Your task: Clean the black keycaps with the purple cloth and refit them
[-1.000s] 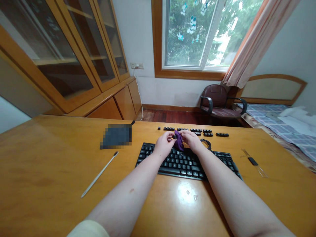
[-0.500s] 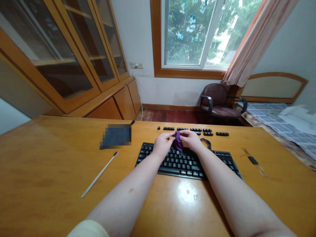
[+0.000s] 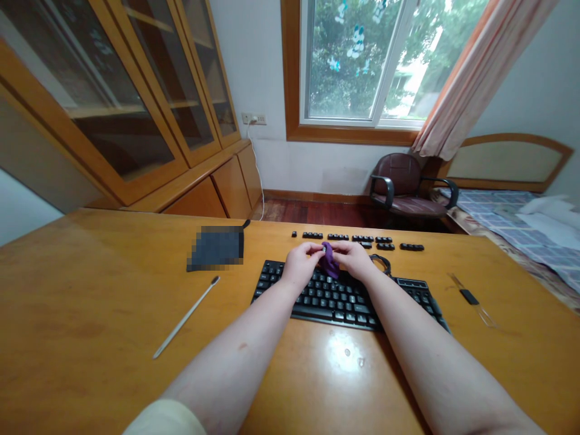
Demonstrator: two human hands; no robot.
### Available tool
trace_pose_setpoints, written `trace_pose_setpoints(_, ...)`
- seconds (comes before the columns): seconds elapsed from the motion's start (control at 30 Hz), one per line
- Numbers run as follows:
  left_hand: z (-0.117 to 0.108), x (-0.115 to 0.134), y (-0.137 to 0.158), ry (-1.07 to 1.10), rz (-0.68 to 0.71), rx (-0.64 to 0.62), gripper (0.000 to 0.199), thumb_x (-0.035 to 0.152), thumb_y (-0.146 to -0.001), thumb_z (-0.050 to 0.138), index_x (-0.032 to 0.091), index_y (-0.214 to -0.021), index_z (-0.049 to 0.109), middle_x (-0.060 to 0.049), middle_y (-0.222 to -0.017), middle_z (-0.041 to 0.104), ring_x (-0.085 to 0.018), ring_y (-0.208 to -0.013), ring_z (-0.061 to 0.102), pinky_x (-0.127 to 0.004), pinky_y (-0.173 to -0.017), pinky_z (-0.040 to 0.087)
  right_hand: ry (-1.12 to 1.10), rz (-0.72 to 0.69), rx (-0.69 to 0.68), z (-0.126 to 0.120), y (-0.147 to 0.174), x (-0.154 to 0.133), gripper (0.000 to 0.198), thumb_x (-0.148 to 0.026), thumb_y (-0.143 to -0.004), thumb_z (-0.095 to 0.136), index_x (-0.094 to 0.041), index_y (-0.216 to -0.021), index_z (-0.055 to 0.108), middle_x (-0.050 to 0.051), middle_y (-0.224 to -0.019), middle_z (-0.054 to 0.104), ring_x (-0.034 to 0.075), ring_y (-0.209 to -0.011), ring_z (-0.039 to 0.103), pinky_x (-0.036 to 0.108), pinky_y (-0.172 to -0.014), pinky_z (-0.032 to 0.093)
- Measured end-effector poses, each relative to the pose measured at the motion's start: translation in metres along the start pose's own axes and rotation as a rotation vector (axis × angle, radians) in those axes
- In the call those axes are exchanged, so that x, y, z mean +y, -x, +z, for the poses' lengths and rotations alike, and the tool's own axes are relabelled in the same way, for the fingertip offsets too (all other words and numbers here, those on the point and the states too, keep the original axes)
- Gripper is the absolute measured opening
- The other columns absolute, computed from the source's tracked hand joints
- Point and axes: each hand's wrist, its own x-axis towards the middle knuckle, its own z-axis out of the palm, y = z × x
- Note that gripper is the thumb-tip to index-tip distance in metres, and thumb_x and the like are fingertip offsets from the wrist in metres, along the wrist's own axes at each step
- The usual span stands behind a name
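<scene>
Head view: a glass-fronted cabinet (image 3: 147, 90) stands beyond and left of the keyboard (image 3: 326, 296); shelves show through its doors, but their contents cannot be made out. A wooden desk (image 3: 90, 302) supports the keyboard and extends on all sides of it. Most visible keys on the keyboard carry their caps. Left of the keyboard lies a flat dark item (image 3: 217, 248), pixelated; whether it is a container cannot be determined. Nearer, also left of the keyboard, lies a pale rod (image 3: 185, 318) with a dark tip; right of the keyboard lies a wire tool (image 3: 469, 296). Over the keyboard's far part, the right hand (image 3: 356, 260) grips a purple cloth (image 3: 332, 269), and the left hand (image 3: 299, 266) meets it with thumb and fingers pinched. Beyond the keyboard, loose keycaps (image 3: 412, 247) form short rows: detachment and sorting appear done, refitting not. The left fingertips hold a small piece (image 3: 323, 248), probably a keycap, against the cloth; wiping appears in progress, and the number already wiped cannot be determined.
</scene>
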Motion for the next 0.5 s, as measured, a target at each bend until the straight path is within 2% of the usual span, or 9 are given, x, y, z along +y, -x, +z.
trace_pose_setpoints(0.17,-0.0001,0.0018,0.0009,-0.008,0.02,-0.038,0.013,0.022,-0.074,0.063,0.016,-0.083,0.069,-0.005,-0.085,0.071,-0.016,-0.08,0.065,-0.03,-0.081,0.05,0.023,0.093,0.068,-0.0019,0.0009,-0.004,0.022,-0.029,-0.066,0.062,-0.014,-0.077,0.073,0.003,-0.063,0.066,0.012,-0.055,0.055,0.025,-0.056,0.046)
trace_pose_setpoints(0.3,-0.0006,0.0044,0.0013,-0.009,0.001,-0.034,0.014,0.021,-0.074,0.062,0.016,-0.085,0.07,-0.006,-0.086,0.072,-0.016,-0.081,0.066,-0.031,-0.082,0.051,0.014,0.103,0.069,-0.001,0.0011,-0.0051,0.022,-0.031,-0.067,0.061,-0.014,-0.076,0.071,0.003,-0.062,0.065,0.011,-0.054,0.054,0.024,-0.054,0.045)
trace_pose_setpoints(0.43,-0.0007,0.0053,0.0011,0.005,-0.004,-0.034,0.016,0.021,-0.075,0.061,0.016,-0.087,0.07,-0.006,-0.088,0.072,-0.017,-0.083,0.065,-0.031,-0.083,0.051,-0.005,0.087,-0.04,0.0001,0.0015,-0.0054,0.025,-0.033,-0.068,0.062,-0.015,-0.082,0.071,0.003,-0.069,0.066,0.011,-0.056,0.054,0.024,-0.056,0.045)
trace_pose_setpoints(0.5,-0.0009,0.0058,0.0011,0.007,-0.01,-0.038,0.016,0.021,-0.075,0.061,0.016,-0.087,0.07,-0.006,-0.089,0.072,-0.017,-0.084,0.065,-0.031,-0.084,0.05,0.01,0.085,-0.044,-0.0001,0.0017,-0.0053,0.025,-0.033,-0.068,0.062,-0.014,-0.082,0.07,0.003,-0.069,0.066,0.011,-0.056,0.054,0.024,-0.056,0.045)
